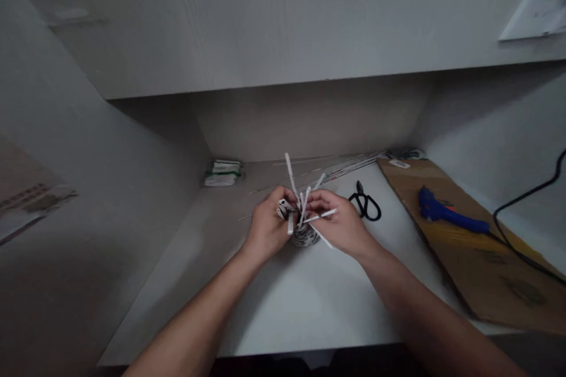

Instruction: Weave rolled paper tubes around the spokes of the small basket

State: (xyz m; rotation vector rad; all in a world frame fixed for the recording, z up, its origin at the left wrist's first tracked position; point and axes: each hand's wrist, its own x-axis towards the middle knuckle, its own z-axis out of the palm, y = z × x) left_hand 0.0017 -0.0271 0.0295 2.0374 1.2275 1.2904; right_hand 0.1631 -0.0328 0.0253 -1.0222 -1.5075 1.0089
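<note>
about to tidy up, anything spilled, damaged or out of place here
No spill or damage shows. The blue glue gun lies on its side on the cardboard, seemingly placed there. Nothing stands out as odd.

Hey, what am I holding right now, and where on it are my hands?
A small woven piece: the left hand and right hand grip it near its top, among the upright white sticks.

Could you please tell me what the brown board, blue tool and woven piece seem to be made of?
The brown board looks like matt cardboard, given its tan surface and faint print. The blue tool is probably smooth, hard plastic, from its evenly coloured moulded body. The woven piece may be dull rolled paper: its white strands look tubular, one with a hollow end.
</note>
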